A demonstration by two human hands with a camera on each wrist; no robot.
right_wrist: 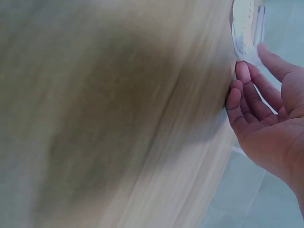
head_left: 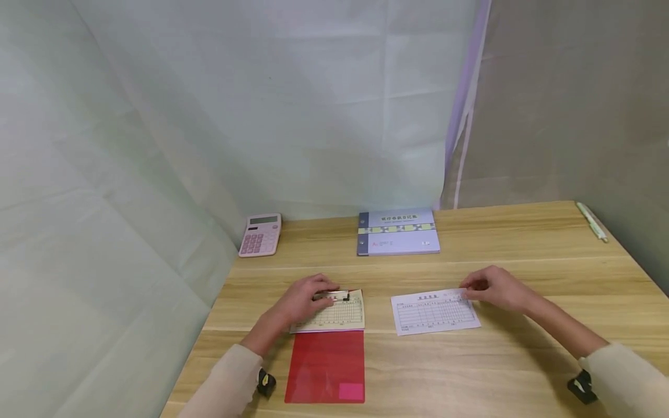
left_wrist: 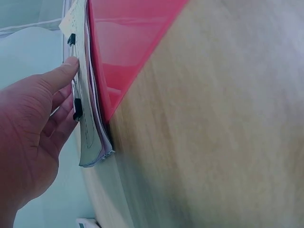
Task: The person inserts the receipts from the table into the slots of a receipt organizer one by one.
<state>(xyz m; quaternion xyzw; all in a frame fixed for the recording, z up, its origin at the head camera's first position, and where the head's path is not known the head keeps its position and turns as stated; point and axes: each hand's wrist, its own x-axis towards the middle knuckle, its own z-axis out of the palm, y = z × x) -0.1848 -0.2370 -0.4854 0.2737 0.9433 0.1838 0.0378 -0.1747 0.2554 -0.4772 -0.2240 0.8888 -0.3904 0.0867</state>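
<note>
A red clipboard [head_left: 325, 366] lies left of centre on the table, a pad of printed forms [head_left: 342, 316] under its metal clip [head_left: 338, 296]. My left hand [head_left: 308, 299] grips that clip, thumb on one side and fingers on the other, as the left wrist view also shows. To the right lies a loose white printed form [head_left: 435, 313]. At its upper right corner my right hand [head_left: 493, 288] has thumb and forefinger about the paper. The right wrist view shows the paper edge between thumb [right_wrist: 273, 59] and fingertips, which stand slightly apart.
A pink calculator [head_left: 260, 235] stands at the back left. Near the back edge lies a blue-grey ledger book [head_left: 398, 232]. A white pen [head_left: 592, 222] is at the far right corner. Pale cloth [head_left: 313, 116] hangs behind the wooden table [head_left: 470, 371].
</note>
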